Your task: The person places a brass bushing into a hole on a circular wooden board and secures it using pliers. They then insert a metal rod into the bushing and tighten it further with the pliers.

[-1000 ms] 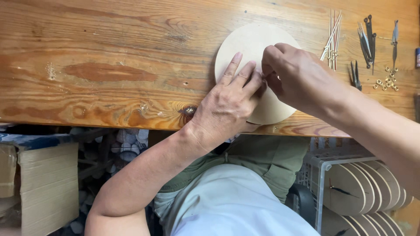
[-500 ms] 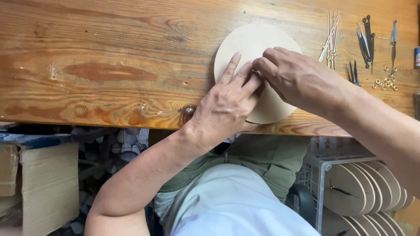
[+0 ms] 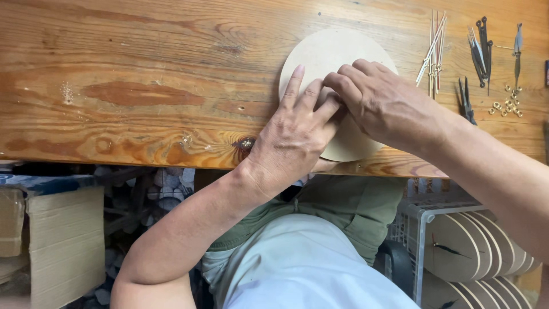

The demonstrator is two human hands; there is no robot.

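Two hands meet on a pale round disc at the table edge

While the left hand (image 3: pixel 297 137) lies flat on the round disc (image 3: pixel 331 57), its fingers are stretched out and kept close together, pointing to the upper part of the frame. The right hand (image 3: pixel 383 106) comes in from the right side and is curled, with its fingertips bent down and pressed against the left fingers near the middle of the disc. What the right fingertips pinch, if anything, I cannot tell, because the fingers hide that spot.

The disc is pale beige, thin and flat. It lies in the upper centre of the frame on the wooden table (image 3: pixel 143 86), and its lower rim reaches almost to the near edge of the table.

At the upper right of the frame, well apart from the disc, a bundle of thin light sticks (image 3: pixel 433 48) lies on the wood. Further right are some dark slim metal pieces (image 3: pixel 480 48), and beside them a small group of little brass rings (image 3: pixel 506 106).

Below the table edge, at the lower right of the frame, a white wire rack (image 3: pixel 420 229) holds several more round discs (image 3: pixel 486 246) standing on edge. At the lower left stands a cardboard box (image 3: pixel 66 240)
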